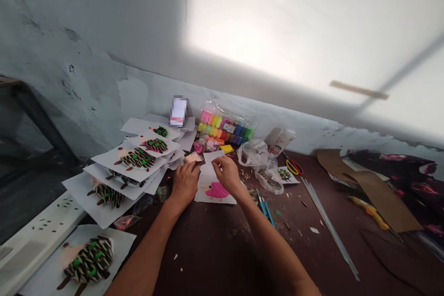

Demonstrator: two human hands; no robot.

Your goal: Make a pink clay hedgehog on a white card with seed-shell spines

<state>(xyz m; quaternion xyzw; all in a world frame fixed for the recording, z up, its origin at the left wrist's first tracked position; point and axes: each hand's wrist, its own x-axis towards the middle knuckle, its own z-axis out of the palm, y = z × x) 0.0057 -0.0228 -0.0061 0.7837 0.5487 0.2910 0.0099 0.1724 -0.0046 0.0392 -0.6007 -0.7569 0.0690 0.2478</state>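
Observation:
A white card [204,195] with a pink clay hedgehog [218,190] lies in front of me; the animal has a peach face, a dark eye and small feet. My left hand [185,181] rests at the card's left edge, fingers stretched forward beside a lump of peach clay [193,157]. Over the card's upper right, my right hand [227,173] has its thumb and fingertips pinched together. Whatever lies between those fingertips is too small to make out. A small white sheet [213,156] lies just beyond the card.
Finished hedgehog cards [137,159] are stacked at left, above a white power strip [45,226]. Behind are a phone [179,111] and a clay pack [227,125]. To the right lie a plastic bag of seeds [270,178], blue-handled tools [265,210], scissors [294,167] and glue sticks [329,226].

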